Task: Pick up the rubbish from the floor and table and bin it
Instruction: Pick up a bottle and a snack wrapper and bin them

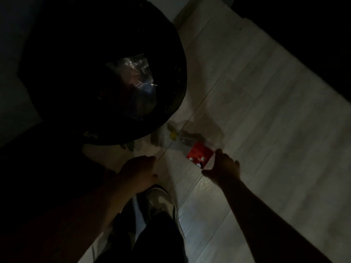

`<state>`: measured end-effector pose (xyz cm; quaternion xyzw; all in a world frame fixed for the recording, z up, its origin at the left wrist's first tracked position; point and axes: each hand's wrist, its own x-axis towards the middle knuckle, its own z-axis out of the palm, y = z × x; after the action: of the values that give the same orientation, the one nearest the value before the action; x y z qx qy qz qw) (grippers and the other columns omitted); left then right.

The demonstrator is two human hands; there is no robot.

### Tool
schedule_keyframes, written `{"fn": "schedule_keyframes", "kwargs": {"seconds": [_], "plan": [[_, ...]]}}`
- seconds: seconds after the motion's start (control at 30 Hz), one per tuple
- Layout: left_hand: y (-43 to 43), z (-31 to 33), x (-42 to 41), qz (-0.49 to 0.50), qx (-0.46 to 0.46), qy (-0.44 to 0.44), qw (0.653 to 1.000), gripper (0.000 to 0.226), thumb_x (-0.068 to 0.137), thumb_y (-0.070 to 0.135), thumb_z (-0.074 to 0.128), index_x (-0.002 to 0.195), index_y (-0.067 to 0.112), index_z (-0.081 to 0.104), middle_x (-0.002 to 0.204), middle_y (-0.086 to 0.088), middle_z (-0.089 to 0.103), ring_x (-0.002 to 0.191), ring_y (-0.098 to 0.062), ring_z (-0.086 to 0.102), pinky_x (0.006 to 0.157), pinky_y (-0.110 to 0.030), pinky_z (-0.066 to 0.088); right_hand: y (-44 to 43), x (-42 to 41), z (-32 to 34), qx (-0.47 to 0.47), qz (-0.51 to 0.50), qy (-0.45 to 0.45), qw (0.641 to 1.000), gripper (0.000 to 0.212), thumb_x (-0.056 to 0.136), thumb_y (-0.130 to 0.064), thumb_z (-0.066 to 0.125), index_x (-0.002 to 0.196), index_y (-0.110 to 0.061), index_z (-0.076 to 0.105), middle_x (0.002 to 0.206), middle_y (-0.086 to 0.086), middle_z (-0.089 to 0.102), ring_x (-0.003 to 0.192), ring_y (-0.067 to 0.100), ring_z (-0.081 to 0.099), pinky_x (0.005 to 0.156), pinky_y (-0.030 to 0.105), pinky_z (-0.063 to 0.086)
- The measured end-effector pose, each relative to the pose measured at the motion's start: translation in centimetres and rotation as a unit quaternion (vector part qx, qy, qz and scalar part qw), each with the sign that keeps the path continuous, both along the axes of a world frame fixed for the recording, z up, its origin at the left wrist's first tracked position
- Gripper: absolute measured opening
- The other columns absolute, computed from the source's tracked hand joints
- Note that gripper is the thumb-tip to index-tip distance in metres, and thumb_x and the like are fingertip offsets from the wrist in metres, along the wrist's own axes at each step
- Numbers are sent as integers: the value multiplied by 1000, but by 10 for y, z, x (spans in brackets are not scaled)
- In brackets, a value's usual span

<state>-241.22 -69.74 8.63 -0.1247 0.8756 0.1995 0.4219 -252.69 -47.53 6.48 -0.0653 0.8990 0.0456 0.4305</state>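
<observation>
The scene is dim. A clear plastic bottle with a red label point(199, 154) and a yellow cap point(173, 135) lies on the pale floor beside a round black bin point(171, 76). Crumpled clear plastic point(133, 73) shows inside the bin. My right hand point(221, 168) is spread at the bottle's red label, thumb and fingers on either side of it; whether they touch it is unclear. My left hand point(139, 170) hangs nearer the bin with its fingers curled and nothing visible in it.
The pale plank floor point(266, 111) runs diagonally to the upper right, with dark areas along both sides. My shoe point(159, 202) and dark trouser leg stand just below my hands. Small dark scraps point(133, 146) lie at the bin's base.
</observation>
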Motion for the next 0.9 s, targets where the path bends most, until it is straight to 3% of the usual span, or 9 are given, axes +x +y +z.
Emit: {"fn": "schedule_keyframes", "kwargs": {"seconds": [0.1,0.33,0.5,0.67,0.77,0.9], "plan": [[-2,54,22,25,28,-2,999,41,93,39,51,120,10,47,121,-10,54,111,-27,54,89,-33,44,-5,31,53,-39,-62,-12,997,75,67,-51,77,123,-19,40,113,2,60,101,21,60,90,38,48],[-19,190,83,153,47,-27,987,34,93,36,51,119,13,52,121,-5,57,114,-24,55,94,-33,45,-43,92,200,-90,-89,-41,991,72,69,-59,72,122,-20,42,110,0,60,96,17,61,85,36,53],[-49,276,132,246,61,-37,967,28,93,34,53,114,15,56,107,-3,65,101,-18,63,88,-31,52,-92,128,283,-108,-38,-52,992,73,66,-69,66,118,-22,47,108,-2,63,95,16,62,83,33,52],[-84,334,187,299,15,-31,954,11,92,26,54,90,16,56,86,0,59,84,-17,63,58,-14,39,-151,159,337,-140,13,-100,985,75,64,-63,72,124,-27,46,109,-6,63,97,14,62,82,32,53],[-98,363,220,342,1,-27,939,26,94,25,51,119,19,53,113,1,60,97,-11,58,75,-16,48,-189,176,359,-128,59,-129,981,75,64,-65,70,122,-22,49,114,0,61,101,18,61,84,34,53],[-108,400,252,427,-14,-17,904,34,92,33,54,125,23,52,117,4,60,105,-9,57,81,-16,42,-237,191,394,-194,42,-190,962,70,79,-54,64,133,-15,43,126,7,58,112,23,58,82,27,46]]}}
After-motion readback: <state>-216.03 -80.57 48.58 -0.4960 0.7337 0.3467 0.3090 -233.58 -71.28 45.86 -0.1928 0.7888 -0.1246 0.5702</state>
